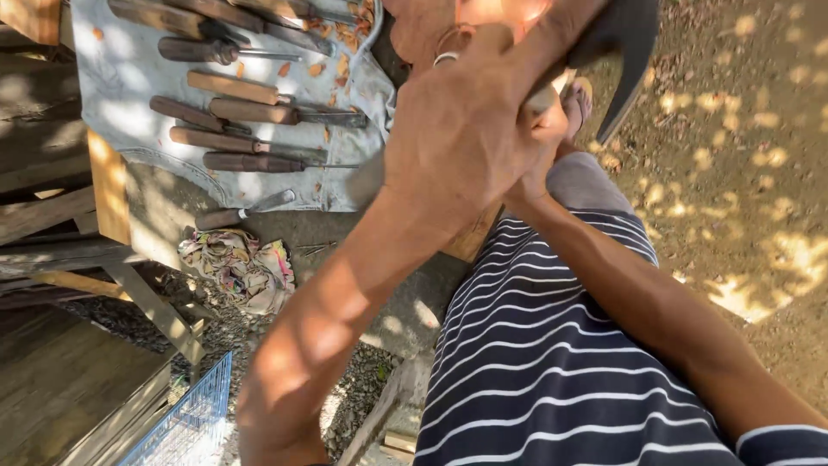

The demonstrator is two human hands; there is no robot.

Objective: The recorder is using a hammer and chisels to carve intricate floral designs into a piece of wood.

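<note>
Step in hand: the person is working a reddish wood piece (423,30) with both hands raised close under the camera; judged from the dark curved tool head and the chips about, carving or striking work is going on.
Left hand (457,138): it is filling the middle of the view, back toward the camera, a ring on one finger; its fingers (483,43) are curling shut around something at the top of the frame, but what they are gripping cannot be told.
Right hand (539,142): it is lying mostly behind the left hand; whether its fingers are open or closed cannot be told.
Dark curved tool (621,52): it is jutting out just right of the fingers, blurred; which hand is carrying it is unclear.
Grey cloth (121,95): it is lying well left of the fingers on the table (108,185), carrying a row of wooden-handled chisels (250,112) and orange wood chips (345,39).
Rag (241,267): a crumpled patterned one is lying below the cloth.
Next move: it is calling for a steady hold on the wood piece and a clear line for the tool.
Hidden: the wood piece is cut off by the top edge and covered by the hands; the tool's handle is out of sight.
</note>
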